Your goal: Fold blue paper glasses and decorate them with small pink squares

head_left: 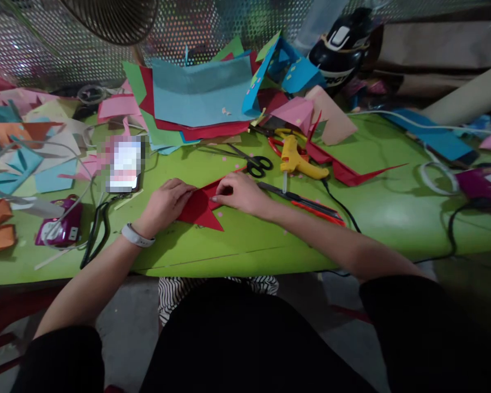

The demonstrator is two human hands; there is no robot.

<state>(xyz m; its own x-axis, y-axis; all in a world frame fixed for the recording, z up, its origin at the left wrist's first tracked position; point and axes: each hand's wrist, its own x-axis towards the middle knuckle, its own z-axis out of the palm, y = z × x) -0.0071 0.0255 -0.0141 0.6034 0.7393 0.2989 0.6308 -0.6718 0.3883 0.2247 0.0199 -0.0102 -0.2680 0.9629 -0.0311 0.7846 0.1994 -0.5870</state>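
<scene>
A folded piece of red paper (201,212) lies on the green table in front of me, with a pointed corner towards me. My left hand (168,201) holds its left side, fingers bent over the paper and the thumb hidden. Thumb and fingertips of my right hand (241,194) pinch a fold on its right side. Black-handled scissors (258,165) lie just beyond my right hand. To their right is a yellow glue gun (297,159), and a black and orange utility knife (315,207) rests beside my right forearm.
A stack of coloured paper (202,90) lies at the back of the green table (213,254). A phone (126,164) and a purple power adapter (63,221) with cords are on the left. A folded red strip (347,173) lies right; a black helmet (339,52) stands behind.
</scene>
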